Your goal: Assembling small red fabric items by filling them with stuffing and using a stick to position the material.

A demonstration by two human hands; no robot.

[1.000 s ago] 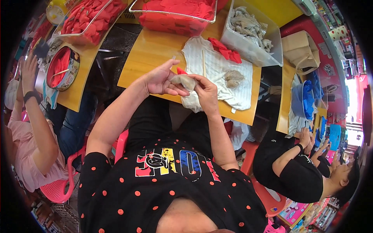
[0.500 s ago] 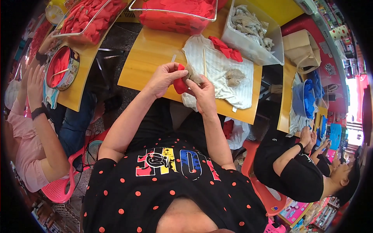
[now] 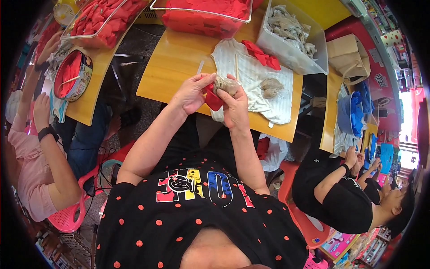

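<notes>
Both my hands meet above the near edge of the wooden table (image 3: 170, 62). My left hand (image 3: 192, 93) pinches, thumb over fingers, a small red cloth piece (image 3: 214, 100) that hangs between the hands. Closed around a crumpled grey-beige piece of thin material (image 3: 225, 84) is my right hand (image 3: 235, 105), its thumb pressing from the near side. The two pieces touch; how they are joined is hidden by the fingers. Beyond them a white cloth (image 3: 251, 101) bears a thin wooden stick (image 3: 236, 67), a grey-beige bundle (image 3: 271, 88) and folded red cloth (image 3: 261, 55).
A clear bin of red cloth pieces (image 3: 204, 20) stands at the far edge, and a bin of grey-beige material (image 3: 291, 36) at the far right. A thin translucent strip (image 3: 200, 67) lies left of the white cloth. People sit at tables on both sides; a round tin (image 3: 83, 85) stands left.
The grey-beige piece has turned upward and shows more between my fingers. The red piece hangs farther right. My hands shifted only slightly. The person on the left drew their fingers in.
</notes>
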